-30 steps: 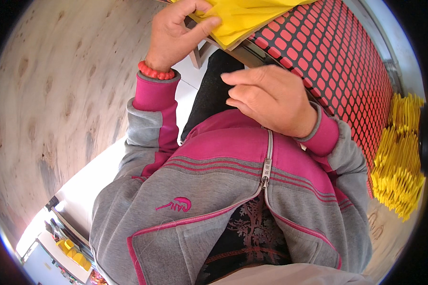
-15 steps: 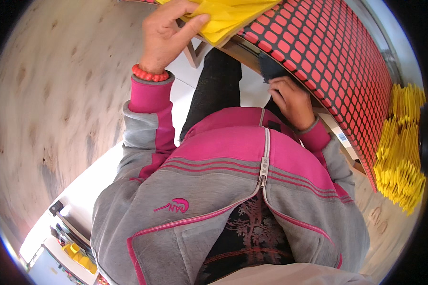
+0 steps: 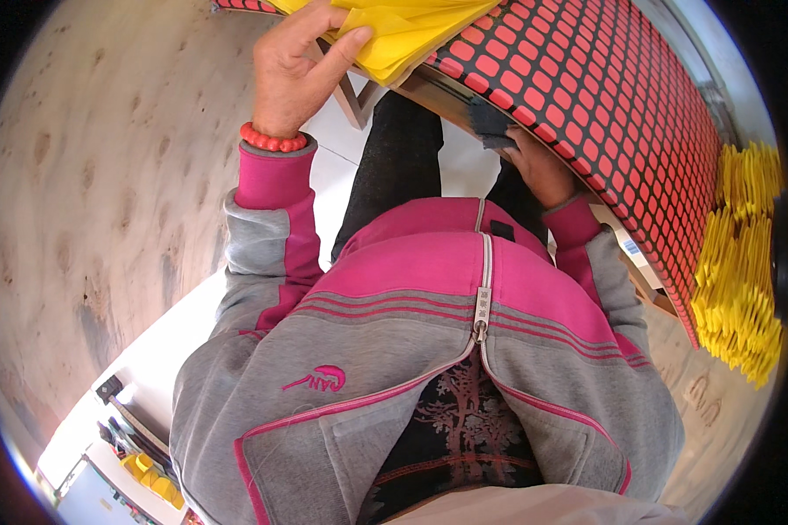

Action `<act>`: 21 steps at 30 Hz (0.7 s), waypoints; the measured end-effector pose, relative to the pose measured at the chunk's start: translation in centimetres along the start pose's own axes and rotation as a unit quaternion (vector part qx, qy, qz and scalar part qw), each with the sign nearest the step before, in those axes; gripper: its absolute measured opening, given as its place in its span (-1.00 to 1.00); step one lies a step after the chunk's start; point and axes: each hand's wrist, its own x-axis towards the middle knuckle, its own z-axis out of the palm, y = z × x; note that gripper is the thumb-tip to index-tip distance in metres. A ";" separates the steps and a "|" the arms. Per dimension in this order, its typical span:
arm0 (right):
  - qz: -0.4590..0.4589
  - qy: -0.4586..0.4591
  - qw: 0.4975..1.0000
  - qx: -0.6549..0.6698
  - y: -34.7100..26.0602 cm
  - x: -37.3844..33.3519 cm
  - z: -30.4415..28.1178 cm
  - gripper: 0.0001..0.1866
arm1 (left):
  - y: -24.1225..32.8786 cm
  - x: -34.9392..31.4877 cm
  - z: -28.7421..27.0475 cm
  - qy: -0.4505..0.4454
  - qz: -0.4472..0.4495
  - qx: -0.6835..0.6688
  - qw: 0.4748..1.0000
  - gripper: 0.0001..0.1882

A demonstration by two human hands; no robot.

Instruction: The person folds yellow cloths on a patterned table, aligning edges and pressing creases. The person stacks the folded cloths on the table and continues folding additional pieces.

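Observation:
At the top of the view, my left hand is closed on the edge of a stack of yellow sheets, thin and cloth-like. Its thumb lies on top and the other fingers are partly covered by the sheets. The stack rests at the near edge of a table with a red-and-black patterned cover. My right hand is below that edge, against a dark blue-grey cloth. The tabletop covers part of this hand, so I cannot tell whether its fingers grip the cloth.
Many folded yellow pieces are piled at the table's right end. A wooden table leg stands beside my dark trousers. A wood-grained floor spreads to the left. Yellow objects sit on a shelf at lower left.
My right hand has moved up and farther under the table edge, beside the dark cloth. My left hand and the yellow sheets have shifted slightly left in the view.

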 end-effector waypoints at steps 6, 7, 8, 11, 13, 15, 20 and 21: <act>0.019 -0.010 0.999 0.044 0.6 -0.3 -0.2 -0.70 | -0.2 0.0 -0.1 -0.012 0.048 0.036 0.998 -0.89; 0.015 -0.001 0.998 0.053 0.7 -0.3 0.0 -0.70 | -0.2 0.0 0.0 -0.007 0.052 0.019 0.998 -0.89; 0.025 -0.017 0.999 0.035 0.9 -0.3 0.1 -0.69 | -0.3 0.0 0.1 0.000 0.043 0.021 0.999 -0.89; 0.021 -0.017 1.000 0.010 0.4 -0.1 -0.3 -0.68 | -0.5 -0.1 0.3 0.020 0.008 0.021 1.000 -0.90; 0.021 -0.001 1.000 0.001 -0.8 0.0 -1.4 -0.67 | -0.5 0.0 0.3 0.034 -0.030 0.013 0.999 -0.89; 0.007 -0.076 0.997 0.000 -2.7 -0.1 -3.5 -0.66 | -0.4 0.3 0.5 0.056 -0.047 -0.015 0.997 -0.90; -0.116 -0.099 0.971 0.185 -7.6 2.0 -10.3 -0.76 | 0.4 0.7 1.3 0.095 -0.117 -0.034 0.988 -0.85; -0.143 -0.077 0.964 0.212 -8.1 3.0 -11.7 -0.79 | 0.5 0.8 1.5 0.097 -0.120 -0.070 0.985 -0.84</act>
